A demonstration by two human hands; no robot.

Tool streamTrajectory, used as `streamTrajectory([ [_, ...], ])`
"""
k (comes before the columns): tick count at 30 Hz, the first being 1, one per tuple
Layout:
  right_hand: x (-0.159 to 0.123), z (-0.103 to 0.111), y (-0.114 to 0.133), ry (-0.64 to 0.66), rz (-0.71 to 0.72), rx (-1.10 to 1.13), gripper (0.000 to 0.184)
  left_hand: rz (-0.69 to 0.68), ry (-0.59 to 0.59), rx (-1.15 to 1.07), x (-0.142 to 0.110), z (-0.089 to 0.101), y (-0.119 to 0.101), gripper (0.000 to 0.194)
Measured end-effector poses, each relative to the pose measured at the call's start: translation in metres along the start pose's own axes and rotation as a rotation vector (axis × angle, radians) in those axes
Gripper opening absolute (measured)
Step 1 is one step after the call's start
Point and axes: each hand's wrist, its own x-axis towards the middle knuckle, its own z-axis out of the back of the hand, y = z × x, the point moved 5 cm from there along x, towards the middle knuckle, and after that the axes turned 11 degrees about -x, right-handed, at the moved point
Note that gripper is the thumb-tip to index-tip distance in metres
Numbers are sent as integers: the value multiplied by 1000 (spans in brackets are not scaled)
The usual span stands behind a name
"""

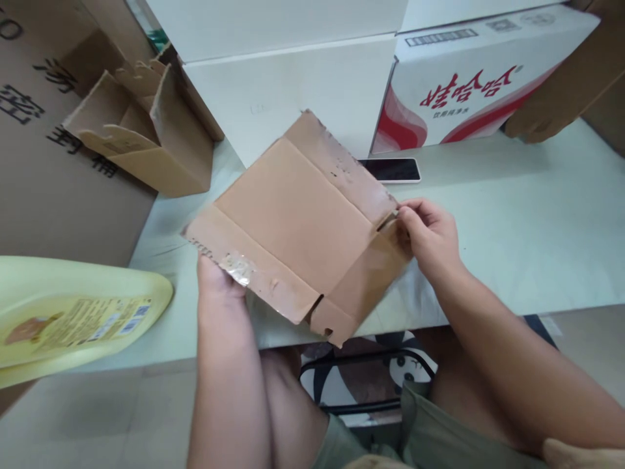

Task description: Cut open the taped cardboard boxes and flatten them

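Nearest you, your forearms [227, 378] reach up to the folded cardboard piece [297, 215], held tilted between your hands. Your right hand [432, 234] pinches its corner flap between thumb and fingers; your left hand [219, 277] supports the opposite edge from beneath — its fingers are hidden, so their spread I cannot tell. Beyond your right fingertips lies a phone [398, 170], with a red-and-white carton [459, 91] farther back. Left of your left fingers — a yellow bottle [83, 316]; beyond them, an open cardboard box [168, 163].
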Motion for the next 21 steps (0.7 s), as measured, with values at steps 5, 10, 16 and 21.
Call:
streamTrajectory([
  [5,12,8,-5,-77,33,53,18,67,-93,-98,-5,-5,-7,27],
  [10,30,17,-19,-44,-65,190,14,254,-82,-115,-6,6,4,13],
  [16,17,-5,-9,422,-78,187,32,547,118,31,-13,18,27,30],
  [21,4,-13,8,578,-85,300,30,575,110,154,-10,22,38,37],
])
